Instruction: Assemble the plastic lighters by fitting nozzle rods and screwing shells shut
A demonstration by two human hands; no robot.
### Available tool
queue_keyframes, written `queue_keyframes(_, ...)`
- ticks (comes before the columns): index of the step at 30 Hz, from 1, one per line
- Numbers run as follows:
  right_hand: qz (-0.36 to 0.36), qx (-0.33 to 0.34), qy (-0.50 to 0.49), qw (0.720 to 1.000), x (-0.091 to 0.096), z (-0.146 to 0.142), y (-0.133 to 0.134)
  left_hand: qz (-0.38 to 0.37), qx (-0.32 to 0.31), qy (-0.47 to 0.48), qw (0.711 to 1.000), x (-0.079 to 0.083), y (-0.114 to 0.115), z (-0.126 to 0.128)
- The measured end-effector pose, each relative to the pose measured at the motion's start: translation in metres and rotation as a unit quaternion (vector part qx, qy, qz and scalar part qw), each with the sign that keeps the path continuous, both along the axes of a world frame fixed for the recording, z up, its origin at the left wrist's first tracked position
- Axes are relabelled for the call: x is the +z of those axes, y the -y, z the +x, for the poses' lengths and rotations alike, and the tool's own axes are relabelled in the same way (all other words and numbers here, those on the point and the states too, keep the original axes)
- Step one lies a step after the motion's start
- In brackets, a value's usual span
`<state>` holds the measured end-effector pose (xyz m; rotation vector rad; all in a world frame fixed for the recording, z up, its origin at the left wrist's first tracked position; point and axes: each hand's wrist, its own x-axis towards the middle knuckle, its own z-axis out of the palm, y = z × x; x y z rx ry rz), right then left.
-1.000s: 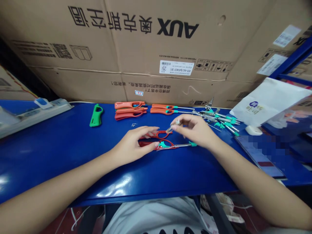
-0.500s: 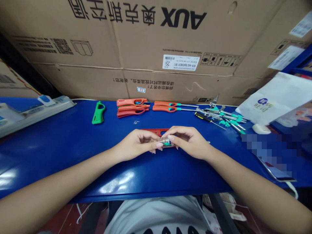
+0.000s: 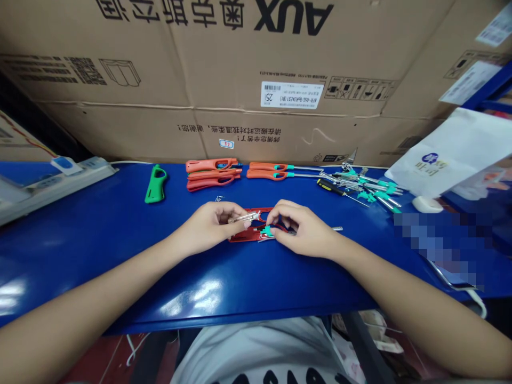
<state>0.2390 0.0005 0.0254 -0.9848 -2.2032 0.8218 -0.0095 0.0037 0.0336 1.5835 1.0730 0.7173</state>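
My left hand [image 3: 212, 226] is closed, pinching a small clear tube-shaped piece with a whitish tip [image 3: 245, 217], which looks like a lighter's fuel tank. Under it lies an opened red lighter casing [image 3: 245, 234], its two halves side by side on the table. A green trigger piece [image 3: 265, 231] with thin wire sits in the nearer half. My right hand [image 3: 298, 226] is closed at that green piece, thumb and fingertips against it. A metal lighter tube [image 3: 338, 229] sticks out to the right from beneath my right hand, which hides its middle.
Behind are stacked red-orange lighter casings [image 3: 212, 184], orange lighters with metal tubes [image 3: 266, 174] and a green casing [image 3: 156, 185]. To the right lie a screwdriver [image 3: 331, 186], a pile of green-and-metal lighter parts [image 3: 374, 186] and a phone [image 3: 452, 269]. A power strip [image 3: 80, 177] stands left; a cardboard box [image 3: 224, 80] backs the table.
My left hand has moved left and up with the clear piece, away from my right hand. The green trigger piece and open casing now show between the hands. The view has shifted slightly.
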Motion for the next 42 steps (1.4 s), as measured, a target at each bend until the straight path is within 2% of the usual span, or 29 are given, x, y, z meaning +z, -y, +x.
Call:
queue_keyframes(3,0.044,0.052,0.077,0.995,0.000,0.000,0.005,-0.031,-0.013,0.005,0.999,0.001,-0.001,0.000)
queue_keyframes(7,0.060,0.060,0.126,0.988,-0.003,-0.002,0.006,-0.048,-0.033,0.004,0.998,-0.001,0.000,0.003)
queue_keyframes(15,0.026,0.044,0.048,0.998,-0.002,-0.003,0.004,-0.007,-0.039,-0.018,0.999,-0.001,0.000,0.004)
queue_keyframes(17,-0.010,0.015,0.034,0.999,0.001,-0.004,0.005,0.000,-0.038,-0.021,0.999,0.001,0.002,0.005)
queue_keyframes(19,-0.086,-0.010,0.014,0.996,0.003,-0.004,0.006,-0.006,-0.038,-0.025,0.999,0.002,0.003,0.006)
queue_keyframes(22,-0.219,-0.022,-0.032,0.975,0.004,-0.004,0.006,-0.025,-0.041,-0.031,0.998,0.002,0.004,0.006)
queue_keyframes(25,-0.293,-0.025,-0.081,0.952,0.002,-0.005,0.004,-0.036,-0.048,-0.031,0.998,0.001,0.004,0.006)
queue_keyframes(29,-0.317,-0.022,-0.107,0.942,-0.001,-0.005,-0.001,-0.041,-0.047,-0.024,0.998,-0.001,0.003,0.006)
queue_keyframes(42,-0.339,-0.047,-0.071,0.937,0.006,-0.005,-0.002,-0.049,-0.035,-0.021,0.998,0.000,0.003,0.008)
